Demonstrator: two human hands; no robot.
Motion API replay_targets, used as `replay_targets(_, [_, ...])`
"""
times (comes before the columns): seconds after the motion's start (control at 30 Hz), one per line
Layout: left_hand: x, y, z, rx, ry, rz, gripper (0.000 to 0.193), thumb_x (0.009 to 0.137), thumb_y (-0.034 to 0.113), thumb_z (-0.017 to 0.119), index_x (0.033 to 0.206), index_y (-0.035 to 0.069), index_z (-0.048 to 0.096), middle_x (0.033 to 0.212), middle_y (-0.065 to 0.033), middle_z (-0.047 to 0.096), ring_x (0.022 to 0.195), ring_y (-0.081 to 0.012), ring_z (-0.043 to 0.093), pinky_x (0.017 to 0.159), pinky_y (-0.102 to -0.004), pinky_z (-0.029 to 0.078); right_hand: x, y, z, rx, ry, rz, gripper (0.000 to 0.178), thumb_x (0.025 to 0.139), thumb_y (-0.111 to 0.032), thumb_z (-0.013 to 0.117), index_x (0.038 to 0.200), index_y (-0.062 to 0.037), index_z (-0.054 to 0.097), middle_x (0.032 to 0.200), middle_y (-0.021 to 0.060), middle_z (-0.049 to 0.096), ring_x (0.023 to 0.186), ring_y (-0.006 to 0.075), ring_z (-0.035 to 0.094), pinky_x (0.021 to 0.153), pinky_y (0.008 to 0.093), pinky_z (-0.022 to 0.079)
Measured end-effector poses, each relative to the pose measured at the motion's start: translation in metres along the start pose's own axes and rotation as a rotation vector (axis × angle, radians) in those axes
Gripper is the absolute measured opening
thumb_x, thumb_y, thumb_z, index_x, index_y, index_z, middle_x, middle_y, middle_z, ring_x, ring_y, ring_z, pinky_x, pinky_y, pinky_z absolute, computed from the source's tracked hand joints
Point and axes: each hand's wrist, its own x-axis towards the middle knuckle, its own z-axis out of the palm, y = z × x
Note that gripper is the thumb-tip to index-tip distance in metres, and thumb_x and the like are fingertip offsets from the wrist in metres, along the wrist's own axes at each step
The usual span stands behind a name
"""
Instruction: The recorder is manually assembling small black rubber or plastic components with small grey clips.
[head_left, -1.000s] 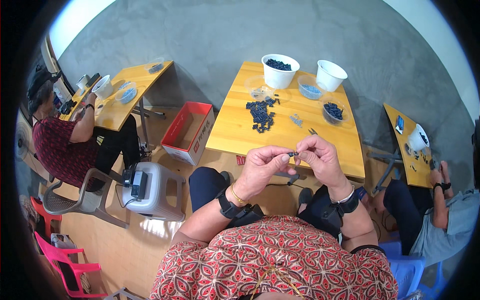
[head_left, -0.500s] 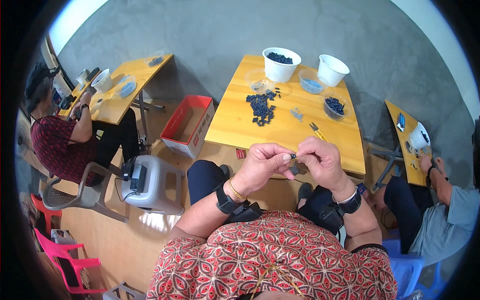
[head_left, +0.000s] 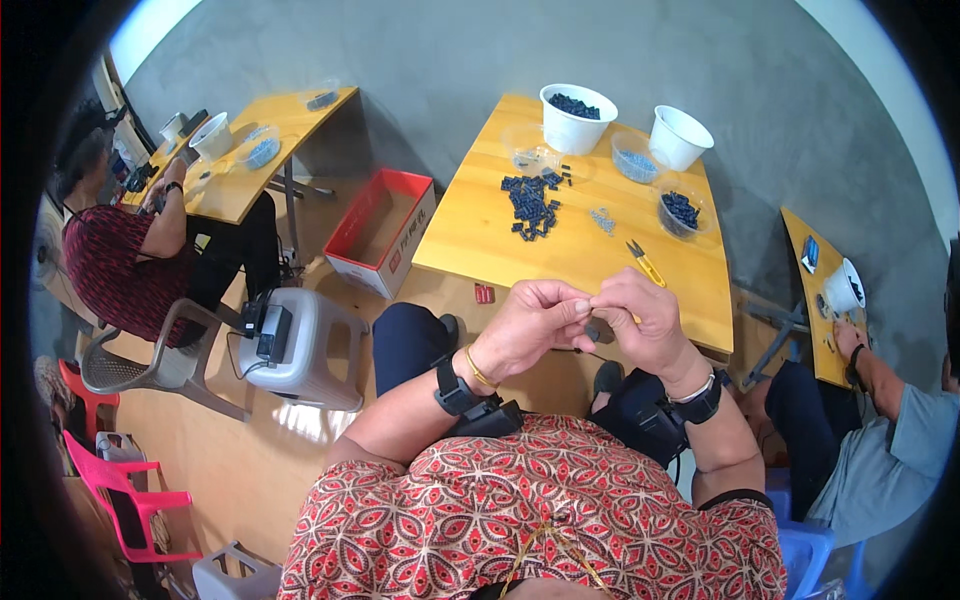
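My left hand (head_left: pixel 535 325) and my right hand (head_left: pixel 645 315) meet in front of me, just short of the yellow table's near edge. Thumb and forefinger of each are pinched together, tip against tip. Whatever lies between the fingertips is hidden by them. Beyond my hands, a heap of small dark blue blocks (head_left: pixel 532 207) is spread over the table (head_left: pixel 480 250). A little pile of tiny light grey parts (head_left: pixel 602 221) lies to its right. Yellow-handled thread snips (head_left: pixel 646 264) rest nearest to my right hand, points slightly open.
Along the table's back stand a white tub of dark blocks (head_left: pixel 578 118), another white tub (head_left: pixel 682 138) and clear bowls of light blue parts (head_left: pixel 638 160) and dark pieces (head_left: pixel 680 212). A red-and-white carton (head_left: pixel 380 230) sits on the floor. People work at tables left and right.
The small dark piece seen at my fingertips earlier is now covered by my fingers. My hands stay together; the table scene has shifted slightly up and right in view. The right-hand person's hands have shifted.
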Motion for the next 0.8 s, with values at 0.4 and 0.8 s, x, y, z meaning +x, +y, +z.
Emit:
replay_targets(0.4, [-0.004,0.002,0.002,0.012,0.06,0.033,0.014,0.086,0.005,0.055,0.098,0.0,0.06,0.09,-0.0076,0.062,0.074,-0.0134,0.06,0.067,-0.0302,0.056,-0.014,-0.007,-0.001,0.048,0.108,0.287,0.013,0.079,-0.001,0.06,0.091,0.0003,0.056,0.076,0.0087,0.057,0.067,0.0172,0.056,0.06,0.0265,0.044])
replay_targets(0.8, [0.037,-0.016,-0.026,0.028,0.159,0.067,0.01,0.085,0.003,0.056,0.093,-0.001,0.061,0.083,-0.0063,0.062,0.073,-0.0127,0.06,0.068,-0.0306,0.055,-0.023,0.047,0.03,0.027,0.168,0.342,0.007,0.079,-0.002,0.059,0.083,-0.0016,0.054,0.073,0.0121,0.056,0.064,0.0252,0.057,0.058,0.0309,0.045])
